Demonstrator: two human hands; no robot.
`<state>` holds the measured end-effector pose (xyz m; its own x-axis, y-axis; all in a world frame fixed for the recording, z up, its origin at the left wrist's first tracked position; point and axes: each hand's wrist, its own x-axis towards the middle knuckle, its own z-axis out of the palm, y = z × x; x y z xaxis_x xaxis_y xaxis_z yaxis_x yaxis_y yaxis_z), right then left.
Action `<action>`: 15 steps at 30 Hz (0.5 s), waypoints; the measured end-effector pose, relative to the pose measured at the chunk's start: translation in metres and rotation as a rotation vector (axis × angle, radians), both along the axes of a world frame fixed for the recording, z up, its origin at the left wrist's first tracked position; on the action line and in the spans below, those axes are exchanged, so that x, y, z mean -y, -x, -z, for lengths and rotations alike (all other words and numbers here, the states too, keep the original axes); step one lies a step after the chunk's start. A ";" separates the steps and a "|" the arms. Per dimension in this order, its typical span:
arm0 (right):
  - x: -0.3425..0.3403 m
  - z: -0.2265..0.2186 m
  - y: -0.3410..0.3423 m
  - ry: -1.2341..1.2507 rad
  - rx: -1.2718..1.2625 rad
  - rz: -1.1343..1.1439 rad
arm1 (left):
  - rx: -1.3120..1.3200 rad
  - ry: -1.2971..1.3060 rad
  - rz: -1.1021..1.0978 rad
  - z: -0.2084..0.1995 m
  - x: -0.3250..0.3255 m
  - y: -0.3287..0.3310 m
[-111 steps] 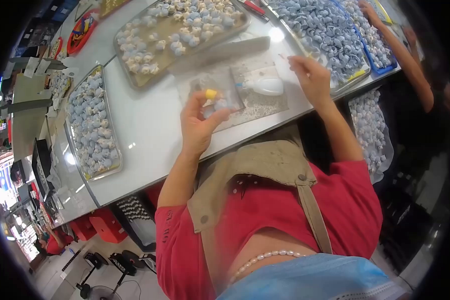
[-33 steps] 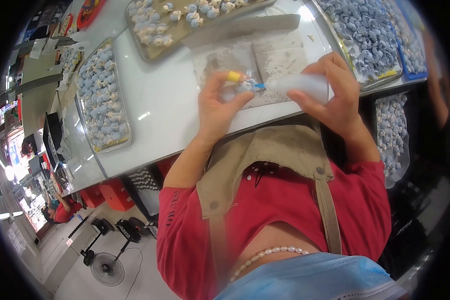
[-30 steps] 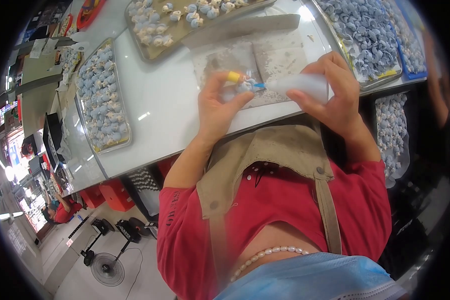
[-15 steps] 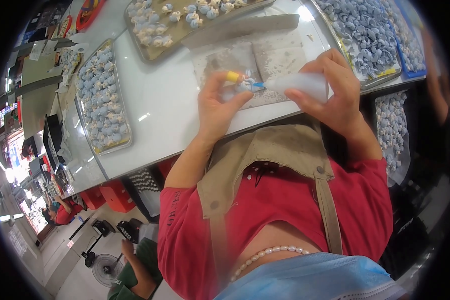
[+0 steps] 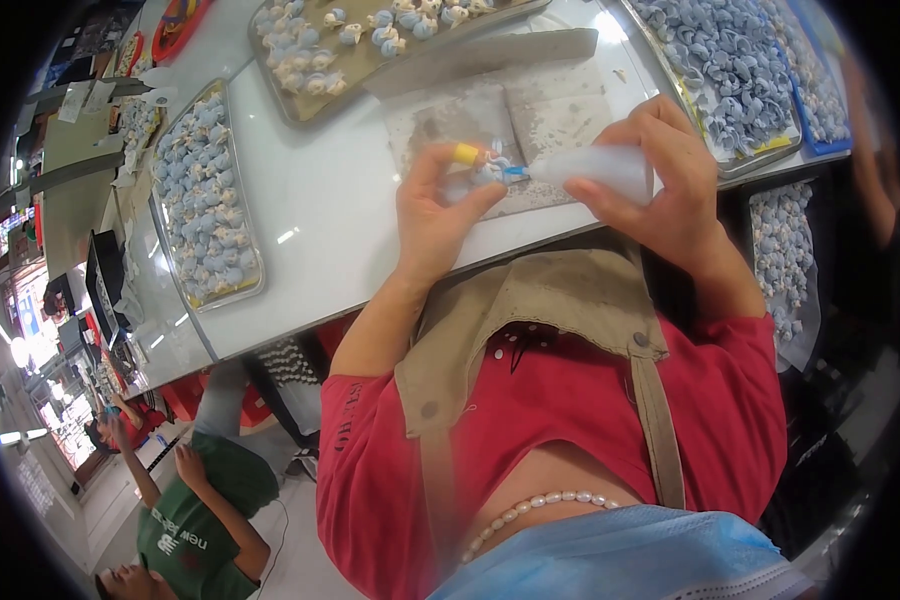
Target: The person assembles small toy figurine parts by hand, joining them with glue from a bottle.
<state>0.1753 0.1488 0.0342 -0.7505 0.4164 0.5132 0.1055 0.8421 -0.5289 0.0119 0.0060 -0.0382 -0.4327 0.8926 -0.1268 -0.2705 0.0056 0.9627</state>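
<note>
My left hand (image 5: 433,212) is closed on a small pale blue and white figurine (image 5: 492,170), pinched between thumb and fingertips. A yellow band (image 5: 465,154) wraps one of its fingers. My right hand (image 5: 678,188) is wrapped round a cloudy white squeeze bottle (image 5: 600,170), tipped on its side. The bottle's thin blue nozzle (image 5: 516,171) points left and meets the figurine, or lies just in front of it. Below both hands lies a stained, creased sheet of cardboard (image 5: 560,105) with one edge folded up.
Metal trays hold many small blue and cream figurines: one tray (image 5: 260,268) at left, another (image 5: 360,72) at the back. At right a tray (image 5: 773,156) is heaped with blue-grey curved pieces, beside a blue tray (image 5: 832,148). A person in a green shirt (image 5: 205,510) is at lower left.
My hands, the figurine and the bottle have barely moved. The person in the green shirt has come further into view at lower left, with an arm raised.
</note>
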 end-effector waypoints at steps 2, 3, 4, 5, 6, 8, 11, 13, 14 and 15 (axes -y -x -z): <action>0.001 0.000 0.001 0.009 0.007 -0.011 | -0.013 -0.013 0.004 0.001 0.000 0.000; 0.000 0.000 0.001 0.008 0.007 -0.010 | -0.013 -0.014 0.005 0.002 0.000 0.000; 0.000 -0.001 0.001 0.006 0.009 -0.013 | -0.014 -0.014 0.007 0.002 0.000 0.000; 0.000 -0.001 0.001 0.004 0.011 -0.016 | -0.014 -0.015 0.010 0.001 0.000 0.000; -0.001 -0.003 0.001 0.002 0.010 -0.017 | -0.015 -0.017 0.008 0.000 0.000 0.001; -0.002 -0.007 -0.002 -0.001 -0.014 0.022 | -0.002 -0.003 0.003 -0.002 0.000 0.001; -0.004 -0.008 -0.009 0.157 0.001 0.048 | 0.031 -0.036 -0.008 -0.003 0.001 0.003; -0.003 -0.001 -0.013 0.517 -0.050 0.103 | 0.039 -0.058 -0.006 -0.003 0.002 0.004; -0.002 0.005 -0.015 0.884 -0.098 0.157 | 0.047 -0.074 -0.004 -0.004 0.003 0.004; -0.009 0.011 -0.020 1.069 -0.165 0.126 | 0.050 -0.086 0.005 -0.006 0.001 0.003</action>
